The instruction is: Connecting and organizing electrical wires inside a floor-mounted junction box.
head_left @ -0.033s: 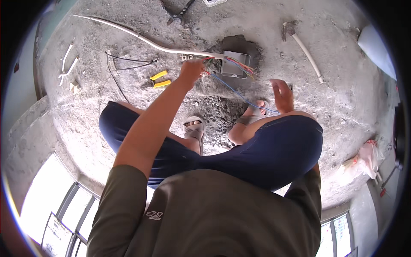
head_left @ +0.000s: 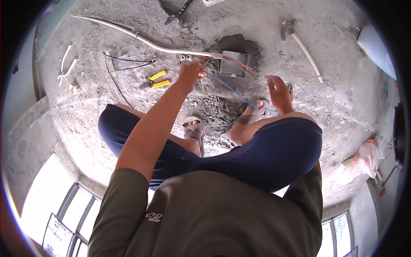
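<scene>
My left hand (head_left: pixel 191 73) is closed, pinching electrical wires beside a grey junction box (head_left: pixel 235 64) set in a hole in the floor. Red and green strands show at its fingertips, and a blue wire (head_left: pixel 233 91) runs from there toward my right knee. More coloured wires (head_left: pixel 242 65) come out of a white conduit (head_left: pixel 184 52) at the box's left wall and lie across the box. Just right of the box, my right hand (head_left: pixel 279 95) hovers with fingers apart, apparently holding nothing. Next to it lies a slim tool (head_left: pixel 291 91), mostly hidden by the hand.
Yellow-handled pliers (head_left: pixel 159 80) lie left of my left hand, near a black cable (head_left: pixel 115 70). A hammer (head_left: pixel 305 52) rests at the far right and a dark cutter (head_left: pixel 175 17) at the far left. Broken rubble (head_left: pixel 214 115) fills a trench between my feet.
My right hand has shifted slightly left, toward the box, uncovering more of the slim tool. My left hand stays on the wires.
</scene>
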Demonstrator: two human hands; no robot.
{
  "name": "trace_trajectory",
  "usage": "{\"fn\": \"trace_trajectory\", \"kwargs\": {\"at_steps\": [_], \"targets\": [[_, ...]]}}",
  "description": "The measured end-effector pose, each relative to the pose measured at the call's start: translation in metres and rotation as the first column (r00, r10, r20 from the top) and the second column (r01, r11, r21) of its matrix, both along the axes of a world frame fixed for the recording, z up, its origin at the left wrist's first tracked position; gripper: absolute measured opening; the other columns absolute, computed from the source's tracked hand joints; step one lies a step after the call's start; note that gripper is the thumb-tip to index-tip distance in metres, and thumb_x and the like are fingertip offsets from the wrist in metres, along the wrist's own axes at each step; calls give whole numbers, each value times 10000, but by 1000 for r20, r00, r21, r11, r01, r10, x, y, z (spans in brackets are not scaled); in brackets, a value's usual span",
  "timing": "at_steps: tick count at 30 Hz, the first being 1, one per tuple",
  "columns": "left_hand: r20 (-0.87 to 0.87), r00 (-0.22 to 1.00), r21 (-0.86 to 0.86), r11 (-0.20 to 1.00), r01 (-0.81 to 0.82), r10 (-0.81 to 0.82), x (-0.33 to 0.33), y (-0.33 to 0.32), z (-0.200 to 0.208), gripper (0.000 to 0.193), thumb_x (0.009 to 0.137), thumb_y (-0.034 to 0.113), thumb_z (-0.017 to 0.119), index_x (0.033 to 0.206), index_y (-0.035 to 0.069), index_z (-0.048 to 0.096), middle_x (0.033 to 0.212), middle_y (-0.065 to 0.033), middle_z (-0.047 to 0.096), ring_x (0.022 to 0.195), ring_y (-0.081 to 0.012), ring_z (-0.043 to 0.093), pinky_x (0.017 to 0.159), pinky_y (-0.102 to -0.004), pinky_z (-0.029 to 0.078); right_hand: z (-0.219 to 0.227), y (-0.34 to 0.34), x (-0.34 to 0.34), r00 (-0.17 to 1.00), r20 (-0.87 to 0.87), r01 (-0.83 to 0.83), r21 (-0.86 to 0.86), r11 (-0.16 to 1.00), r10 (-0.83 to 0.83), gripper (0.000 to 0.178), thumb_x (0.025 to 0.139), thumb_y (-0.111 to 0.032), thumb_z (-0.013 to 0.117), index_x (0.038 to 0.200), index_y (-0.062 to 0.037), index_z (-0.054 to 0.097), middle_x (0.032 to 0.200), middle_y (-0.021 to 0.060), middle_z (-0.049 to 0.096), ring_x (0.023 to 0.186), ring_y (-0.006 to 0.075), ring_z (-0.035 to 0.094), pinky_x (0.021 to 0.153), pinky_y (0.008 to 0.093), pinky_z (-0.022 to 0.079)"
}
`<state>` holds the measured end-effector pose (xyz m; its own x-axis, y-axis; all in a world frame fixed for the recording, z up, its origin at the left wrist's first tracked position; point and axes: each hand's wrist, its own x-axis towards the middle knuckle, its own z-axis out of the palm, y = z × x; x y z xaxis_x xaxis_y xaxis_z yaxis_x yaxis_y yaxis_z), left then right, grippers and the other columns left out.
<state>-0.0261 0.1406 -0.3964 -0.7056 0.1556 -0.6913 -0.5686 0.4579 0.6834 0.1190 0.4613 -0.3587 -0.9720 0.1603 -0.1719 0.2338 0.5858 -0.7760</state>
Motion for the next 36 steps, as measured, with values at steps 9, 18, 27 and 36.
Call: {"fn": "trace_trajectory", "kwargs": {"at_steps": [9,18,27,36], "targets": [[238,951,114,966,-230,199,0,45,19,258,885,260,541,831,44,671,663,-42,609,508,-81,481,452,-247,373,-33,-6,-54,912,153,-386,15,922,380,247,898,-179,497,1109,-72,569,1044,141,606,953,319,574,800,390,464],[-84,959,-377,899,222,-272,-10,51,-1,314,869,308,517,865,29,659,701,-137,650,668,-235,634,616,-358,493,-53,-12,-79,925,43,-365,-170,915,376,319,861,-215,554,1161,-118,504,896,163,629,837,360,611,670,413,474],[-92,812,-718,603,347,-577,-13,66,13,341,922,355,440,875,96,657,746,-74,664,842,-291,644,746,-411,501,-32,-18,-75,859,146,-507,123,853,490,491,844,-214,543,1303,-329,410,850,142,627,801,344,619,657,423,487],[97,724,-712,461,530,-683,-18,86,32,235,897,241,452,976,123,638,935,-109,657,877,-305,639,756,-425,497,-18,-17,-89,747,341,-664,336,668,570,461,869,-221,465,1311,-331,395,829,125,641,732,308,640,600,407,510]]}}
